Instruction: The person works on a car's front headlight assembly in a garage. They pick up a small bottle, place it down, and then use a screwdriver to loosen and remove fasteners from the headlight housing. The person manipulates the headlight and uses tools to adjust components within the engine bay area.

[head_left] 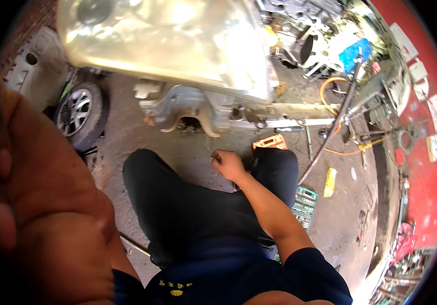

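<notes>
My left hand point(50, 203) is raised very close to the camera and fills the left side; its fingers run into the dark rim, so I cannot tell how they are set. My right hand point(227, 163) is in front of my right knee with the fingers curled in; whatever they may hold is hidden. Ahead of me a large, hazy, yellowish car headlight point(178, 46) takes up the top of the view. Below it sits a grey metal vehicle front frame point(183, 104), apart from both hands.
A wheel with a tyre point(81, 114) lies at the left. An orange tray point(269, 142) and a green tool case point(305, 206) lie by my right knee. A long dark bar point(330, 134) leans at the right, near an orange hose point(325, 91) and a yellow packet point(330, 182).
</notes>
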Motion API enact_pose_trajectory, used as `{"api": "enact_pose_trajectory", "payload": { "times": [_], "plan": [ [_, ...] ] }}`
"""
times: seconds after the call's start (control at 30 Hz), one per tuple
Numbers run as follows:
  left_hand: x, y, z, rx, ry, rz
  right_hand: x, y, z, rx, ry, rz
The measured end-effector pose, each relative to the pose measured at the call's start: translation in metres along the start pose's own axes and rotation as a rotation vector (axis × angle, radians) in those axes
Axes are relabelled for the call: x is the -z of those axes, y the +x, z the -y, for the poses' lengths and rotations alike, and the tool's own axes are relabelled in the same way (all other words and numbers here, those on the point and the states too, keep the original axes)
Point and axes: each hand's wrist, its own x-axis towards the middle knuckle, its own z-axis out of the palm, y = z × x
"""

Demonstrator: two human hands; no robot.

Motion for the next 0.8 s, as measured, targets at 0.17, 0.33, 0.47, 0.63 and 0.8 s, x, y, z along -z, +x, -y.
{"api": "enact_pose_trajectory", "payload": {
  "times": [0.17,0.33,0.47,0.63,0.8],
  "plan": [
    [0.015,0.019,-0.012,-0.051,0.068,0.020,0.001,0.007,0.027,-0.006,0.013,0.093],
    [0.032,0.040,0.002,-0.121,0.139,0.003,-0.008,0.015,0.006,0.096,-0.094,0.063],
    [0.045,0.076,-0.007,-0.182,0.191,-0.042,0.017,-0.001,0.015,0.062,-0.116,0.002],
    [0.045,0.113,-0.042,-0.266,0.253,-0.070,-0.032,-0.018,-0.079,0.176,-0.076,-0.132],
    [0.044,0.131,-0.058,-0.263,0.333,-0.068,0.004,-0.043,-0.018,0.022,-0.036,0.065]
  ]
}}
